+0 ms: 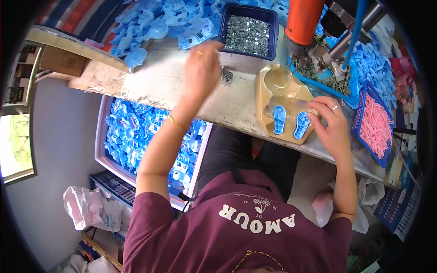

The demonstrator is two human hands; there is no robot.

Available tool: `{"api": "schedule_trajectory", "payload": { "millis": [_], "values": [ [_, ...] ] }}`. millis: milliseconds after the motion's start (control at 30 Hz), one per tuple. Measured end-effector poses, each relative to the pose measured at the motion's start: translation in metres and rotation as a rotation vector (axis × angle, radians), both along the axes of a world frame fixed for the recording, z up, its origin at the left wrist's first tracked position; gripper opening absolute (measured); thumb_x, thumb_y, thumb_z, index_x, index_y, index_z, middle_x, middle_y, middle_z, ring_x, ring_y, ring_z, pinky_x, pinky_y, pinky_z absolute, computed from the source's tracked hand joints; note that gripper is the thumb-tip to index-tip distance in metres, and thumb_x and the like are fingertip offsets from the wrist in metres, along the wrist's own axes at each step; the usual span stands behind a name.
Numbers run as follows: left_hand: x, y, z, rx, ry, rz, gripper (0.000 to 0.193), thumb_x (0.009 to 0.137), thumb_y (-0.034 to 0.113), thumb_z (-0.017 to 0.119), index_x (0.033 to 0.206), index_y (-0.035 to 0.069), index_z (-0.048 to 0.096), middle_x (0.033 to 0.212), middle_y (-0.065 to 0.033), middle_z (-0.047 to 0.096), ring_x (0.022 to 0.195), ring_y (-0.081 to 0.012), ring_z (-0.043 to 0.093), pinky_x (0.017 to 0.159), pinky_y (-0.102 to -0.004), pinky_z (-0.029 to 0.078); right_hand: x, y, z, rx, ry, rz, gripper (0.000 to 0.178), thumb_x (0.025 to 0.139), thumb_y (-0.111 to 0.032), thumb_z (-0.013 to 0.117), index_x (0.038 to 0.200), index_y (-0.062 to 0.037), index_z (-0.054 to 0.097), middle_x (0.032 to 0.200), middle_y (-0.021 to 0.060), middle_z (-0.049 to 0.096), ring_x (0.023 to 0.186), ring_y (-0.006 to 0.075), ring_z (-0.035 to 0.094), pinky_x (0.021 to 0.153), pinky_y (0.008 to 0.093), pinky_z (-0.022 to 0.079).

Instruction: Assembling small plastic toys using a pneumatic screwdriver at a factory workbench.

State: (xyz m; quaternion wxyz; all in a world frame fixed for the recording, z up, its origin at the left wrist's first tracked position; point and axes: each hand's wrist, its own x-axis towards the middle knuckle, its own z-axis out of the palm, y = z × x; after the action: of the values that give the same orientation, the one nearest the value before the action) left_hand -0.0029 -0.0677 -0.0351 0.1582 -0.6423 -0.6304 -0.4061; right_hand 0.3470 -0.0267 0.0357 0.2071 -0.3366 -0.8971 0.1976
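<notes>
My left hand (201, 73) is raised over the bench, smeared by motion, its fingertips close to the near left corner of a dark blue tray (224, 40) of small metal parts. What it holds, if anything, is hidden. Under the wrist side lies a small pile of metal bits (226, 75). At the tan moulded fixture (264, 98), my right hand (331, 122) has thumb and fingers closed at the upper edge of the right blue foot-shaped piece (301, 125). A matching left blue foot-shaped piece (279, 119) lies beside it in the fixture.
An orange-bodied powered tool (300, 20) stands over a light blue basket (353, 98) at right. Pink sticks fill a blue basket (358, 119). Blue plastic parts (159, 27) heap along the back; a white-rimmed bin (101, 150) of blue parts sits below the bench (154, 75).
</notes>
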Motion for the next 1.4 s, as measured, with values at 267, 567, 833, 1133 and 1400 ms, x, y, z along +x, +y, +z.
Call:
{"api": "schedule_trajectory", "payload": {
  "millis": [267, 567, 833, 1133, 1400],
  "values": [
    [-0.093, 0.016, -0.014, -0.264, 0.289, 0.234, 0.027, 0.089, 0.017, 0.072, 0.114, 0.011, 0.068, 0.108, -0.0098, 0.068, 0.1, -0.0299, 0.064, 0.087, -0.0405, 0.051, -0.005, -0.001, -0.009, -0.082, 0.046, 0.072, 0.015, 0.089, -0.003, 0.07, 0.104, -0.001, 0.071, 0.105, 0.0093, 0.067, 0.082, 0.0204, 0.065, 0.068, 0.0293, 0.052],
    [-0.023, -0.057, 0.06, 0.04, -0.155, -0.112, 0.035, 0.082, 0.001, 0.078, 0.116, 0.006, 0.073, 0.092, -0.0082, 0.068, 0.079, -0.0222, 0.063, 0.071, -0.0333, 0.051, 0.004, 0.005, 0.002, -0.119, 0.117, -0.032, 0.009, 0.09, 0.0, 0.068, 0.098, 0.0018, 0.07, 0.099, 0.0111, 0.07, 0.084, 0.0198, 0.066, 0.073, 0.0288, 0.052],
    [0.105, -0.059, 0.059, -0.098, 0.335, -0.686, 0.046, 0.076, 0.013, 0.065, 0.122, 0.007, 0.069, 0.106, -0.0004, 0.063, 0.09, -0.0166, 0.059, 0.079, -0.0317, 0.047, 0.004, 0.007, 0.029, 0.066, 0.264, -0.147, 0.011, 0.094, -0.002, 0.067, 0.103, 0.0001, 0.072, 0.103, 0.0093, 0.071, 0.091, 0.0178, 0.067, 0.08, 0.0284, 0.052],
    [0.127, -0.047, 0.026, -0.211, 0.209, -0.641, 0.043, 0.083, 0.019, 0.07, 0.125, 0.01, 0.065, 0.121, -0.0037, 0.065, 0.11, -0.0218, 0.059, 0.097, -0.0372, 0.047, 0.019, -0.006, -0.002, -0.04, 0.011, 0.042, 0.046, 0.082, -0.01, 0.077, 0.126, -0.0061, 0.065, 0.131, 0.0115, 0.062, 0.12, 0.0306, 0.058, 0.101, 0.0393, 0.047],
    [0.132, -0.031, 0.028, -0.287, 0.064, -0.485, 0.058, 0.083, 0.03, 0.076, 0.133, 0.005, 0.057, 0.136, -0.0123, 0.057, 0.124, -0.0343, 0.052, 0.106, -0.0466, 0.041, 0.015, -0.009, -0.02, -0.049, -0.001, 0.016, 0.058, 0.076, -0.013, 0.079, 0.131, -0.0072, 0.061, 0.127, 0.011, 0.059, 0.12, 0.0336, 0.056, 0.1, 0.0418, 0.046]
  ]
}}
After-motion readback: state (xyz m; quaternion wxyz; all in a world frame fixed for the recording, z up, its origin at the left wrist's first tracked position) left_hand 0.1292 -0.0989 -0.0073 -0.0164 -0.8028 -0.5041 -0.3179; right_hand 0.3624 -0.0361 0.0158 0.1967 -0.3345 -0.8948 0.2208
